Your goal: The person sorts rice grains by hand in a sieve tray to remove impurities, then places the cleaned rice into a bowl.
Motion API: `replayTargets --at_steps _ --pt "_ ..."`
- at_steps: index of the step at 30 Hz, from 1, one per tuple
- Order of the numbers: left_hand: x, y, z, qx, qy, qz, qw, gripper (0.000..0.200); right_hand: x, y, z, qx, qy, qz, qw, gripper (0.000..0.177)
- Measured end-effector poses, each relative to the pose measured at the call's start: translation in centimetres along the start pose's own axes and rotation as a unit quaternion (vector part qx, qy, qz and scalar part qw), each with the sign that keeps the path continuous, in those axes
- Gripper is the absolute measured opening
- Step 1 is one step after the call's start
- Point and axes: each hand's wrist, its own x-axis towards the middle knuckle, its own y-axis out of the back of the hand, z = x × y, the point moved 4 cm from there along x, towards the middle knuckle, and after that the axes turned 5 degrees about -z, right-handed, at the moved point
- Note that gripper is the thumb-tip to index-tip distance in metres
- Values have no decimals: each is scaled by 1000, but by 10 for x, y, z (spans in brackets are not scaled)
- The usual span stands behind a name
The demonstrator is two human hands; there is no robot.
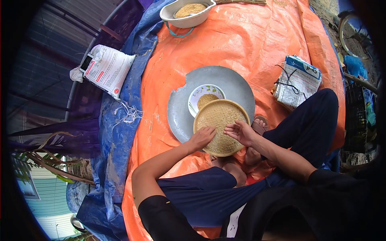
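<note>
A round woven basket tray (195, 125) holds a spread layer of pale grain (220, 120) and sits tilted over the large grey metal tray (179, 114), partly covering a white bowl (196, 94) with a leaf pattern. Brown grain (207, 99) lies in that bowl. My left hand (204, 136) rests over the left side of the woven tray, fingers bent together at the grain; anything between them is too small to make out. On the right side, my right hand (240, 132) is half turned up above the grain, its fingers loosely apart and no object visible in them.
An orange tarp (169, 68) covers the ground, with blue tarp (110, 132) along the left. A printed sack (106, 70) stands left; folded sacks (297, 80) tied with black cord lie right. At the top is a white basin (193, 19) of grain. My legs and sandalled foot flank the tray.
</note>
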Motion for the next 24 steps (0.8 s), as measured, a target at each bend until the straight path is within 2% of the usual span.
replayTargets --at_steps 2,8,17,24 --pt "0 1 0 2 -14 -45 999 31 -2 -2 0 -4 3 4 1000 51" --pt "-2 2 0 10 -43 -8 999 11 -4 -5 -2 12 0 -3 1000 50" --pt "-4 -1 -3 2 -38 -33 999 9 -2 -2 -2 41 -3 -6 999 54" --pt "-5 10 -10 -54 -16 -31 998 13 -1 0 0 68 -19 -13 997 57"
